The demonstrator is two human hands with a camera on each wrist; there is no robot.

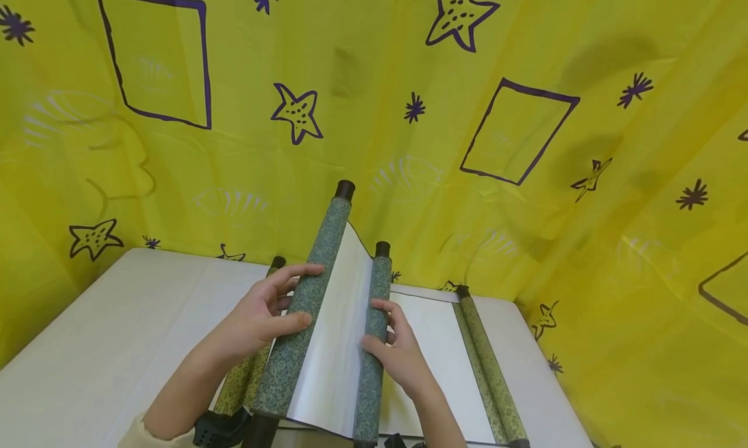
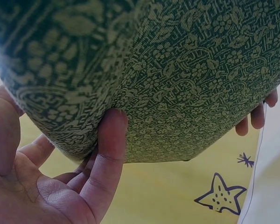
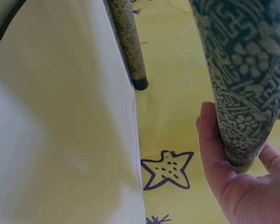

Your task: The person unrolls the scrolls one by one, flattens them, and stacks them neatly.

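Observation:
Both hands hold up a scroll covered in blue-green patterned cloth, partly unrolled, with a strip of white paper (image 1: 327, 350) between its two rolls. My left hand (image 1: 257, 318) grips the thicker left roll (image 1: 321, 253), thumb on the near side and fingers behind. Around the thinner right roll (image 1: 376, 305) curl the fingers of my right hand (image 1: 397, 350). Dark knobs (image 1: 345, 189) cap the roll ends. The left wrist view shows the patterned cloth back (image 2: 191, 84) close up, the left fingers (image 2: 113, 144) against its fold. In the right wrist view, the roll (image 3: 245, 84) rests in the right palm.
Below the held scroll, a second scroll with olive patterned rolls (image 1: 493, 363) lies spread on a white table (image 1: 117, 324), its white sheet (image 1: 432, 350) partly covered. A yellow curtain (image 1: 362, 65) with stars and squares hangs behind the table and along the right side.

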